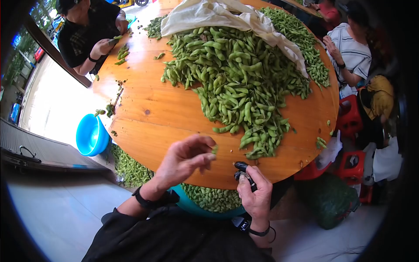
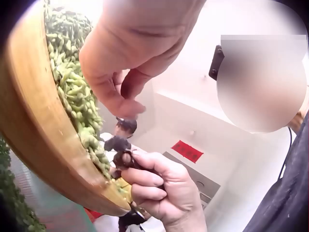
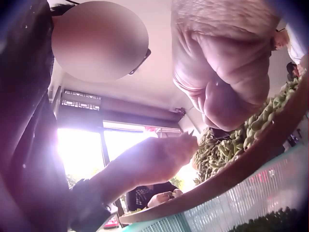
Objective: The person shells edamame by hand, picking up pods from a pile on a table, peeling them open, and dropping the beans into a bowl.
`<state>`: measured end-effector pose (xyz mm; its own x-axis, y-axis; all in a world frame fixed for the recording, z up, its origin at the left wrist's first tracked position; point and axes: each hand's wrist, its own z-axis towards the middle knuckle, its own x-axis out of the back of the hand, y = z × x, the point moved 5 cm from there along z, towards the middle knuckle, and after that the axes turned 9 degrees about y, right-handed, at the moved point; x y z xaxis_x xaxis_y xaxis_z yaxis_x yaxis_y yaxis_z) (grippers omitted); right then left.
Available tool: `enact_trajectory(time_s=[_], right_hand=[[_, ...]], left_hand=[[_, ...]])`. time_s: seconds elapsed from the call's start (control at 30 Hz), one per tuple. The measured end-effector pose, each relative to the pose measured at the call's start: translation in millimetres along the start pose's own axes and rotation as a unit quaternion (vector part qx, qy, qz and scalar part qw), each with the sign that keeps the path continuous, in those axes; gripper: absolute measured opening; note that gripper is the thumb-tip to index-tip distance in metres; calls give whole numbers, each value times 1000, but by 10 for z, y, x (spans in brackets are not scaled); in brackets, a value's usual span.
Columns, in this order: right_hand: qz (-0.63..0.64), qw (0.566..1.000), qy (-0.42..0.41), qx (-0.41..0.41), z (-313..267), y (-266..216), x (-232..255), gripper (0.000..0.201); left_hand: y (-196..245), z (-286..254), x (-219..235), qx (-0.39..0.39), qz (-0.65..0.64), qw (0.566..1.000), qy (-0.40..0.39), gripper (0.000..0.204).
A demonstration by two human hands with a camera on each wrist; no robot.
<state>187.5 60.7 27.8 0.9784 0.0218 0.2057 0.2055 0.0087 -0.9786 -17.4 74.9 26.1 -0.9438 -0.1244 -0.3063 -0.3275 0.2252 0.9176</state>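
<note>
My left hand (image 1: 185, 159) is raised over the near table edge, thumb and fingers curled towards each other, with a small green piece (image 1: 214, 149) at the fingertips. To its right, my right hand (image 1: 256, 194) grips a black two-part tool (image 1: 241, 166); the left wrist view shows this dark tool (image 2: 117, 143) sticking out past the thumb of the right hand (image 2: 169, 188). The tool and the left hand are apart. Beyond both hands, a large heap of green pods (image 1: 244, 83) lies on the round wooden table (image 1: 152, 109). In the right wrist view my right hand hides its own grip.
Below the near edge stands a teal tub (image 1: 179, 196) of green pods. A blue basin (image 1: 89, 135) is at the left. White cloth (image 1: 205, 17) covers part of the heap. People sit at the far left and right; red stools (image 1: 349, 118) stand at the right.
</note>
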Motion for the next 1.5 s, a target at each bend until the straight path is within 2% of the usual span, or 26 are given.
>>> enact_trajectory(time_s=[0.03, 0.07, 0.1, 0.13, 0.17, 0.23, 0.27, 0.33, 0.37, 0.43, 0.5, 0.57, 0.63, 0.7, 0.8, 0.9, 1.03, 1.13, 1.2, 1.23, 1.3, 1.33, 1.37, 1.43, 1.47, 1.5], right_hand=[[-2, 1000, 2, 4, 0, -1, 30, 23], [-8, 1000, 8, 5, -1, 37, 95, 22], [-26, 999, 21, 14, -6, 67, 174, 21], [-24, 999, 33, -1, -17, 98, 251, 20], [-22, 999, 45, -17, -30, 129, 324, 20], [-16, 997, 64, -36, -66, 210, 444, 17], [-9, 996, 70, -47, -81, 233, 477, 17], [-2, 996, 74, -58, -102, 274, 512, 17], [-13, 998, 59, -36, -101, 282, 501, 18], [-19, 999, 41, -11, -68, 275, 477, 19], [-43, 999, 28, 5, -41, 259, 434, 18], [-39, 999, 17, 15, -14, 250, 383, 18], [-34, 999, 5, 28, 4, 198, 327, 17], [-65, 998, 1, 18, 5, 132, 306, 20], [-64, 997, -14, 39, -11, 126, 284, 21], [-39, 999, -13, 35, -28, 167, 264, 22], [-34, 998, -6, 54, -24, 108, 232, 23], [-35, 998, -4, 53, 1, 95, 159, 23], [48, 998, -26, -18, 14, 143, 49, 24], [45, 998, -27, -20, 23, 139, -9, 24], [213, 965, -65, -137, 18, 209, -177, 25], [239, 956, -88, -147, 18, 228, -236, 27], [235, 956, -88, -152, 16, 209, -272, 27], [297, 932, -99, -182, 23, 168, -329, 26], [295, 932, -100, -184, 22, 175, -333, 26], [291, 934, -100, -183, 21, 185, -331, 25]], left_hand=[[78, -24, 189, -36, 40, 997, 60, 18], [212, -61, 387, -113, 161, 973, 120, 18], [323, -92, 579, -175, 302, 910, 222, 18], [462, -145, 726, -266, 419, 828, 261, 20], [569, -199, 800, -290, 490, 772, 281, 19], [635, -323, 888, -245, 626, 711, 207, 18], [697, -414, 923, -246, 625, 711, 207, 18], [586, -528, 885, -141, 644, 752, 14, 15], [604, -591, 905, -141, 644, 752, 15, 15], [670, -683, 932, -167, 734, 656, 48, 14], [679, -650, 876, -188, 739, 645, 59, 16], [654, -475, 656, -269, 616, 735, 94, 13], [498, -224, 317, -267, 545, 791, 71, 15], [334, 24, 14, -306, 502, 807, 58, 18], [207, 278, -171, -313, 509, 794, 111, 21], [94, 427, -191, -325, 547, 767, 82, 21], [28, 462, -160, -325, 557, 759, 87, 23], [77, 315, -119, -313, 522, 789, 83, 23], [41, 152, -104, -135, 422, 896, 30, 16], [-11, 89, -87, -133, 420, 897, 30, 16], [-206, -52, -80, -27, 181, 983, -22, 8], [-228, -113, -111, -1, 112, 993, -25, 5], [-287, -149, -100, 3, 107, 994, -24, 5], [-313, -176, -107, -42, 74, 996, -13, 6], [-270, -194, -116, -85, 129, 988, 8, 6], [-275, -206, -124, -83, 127, 988, 9, 6]])
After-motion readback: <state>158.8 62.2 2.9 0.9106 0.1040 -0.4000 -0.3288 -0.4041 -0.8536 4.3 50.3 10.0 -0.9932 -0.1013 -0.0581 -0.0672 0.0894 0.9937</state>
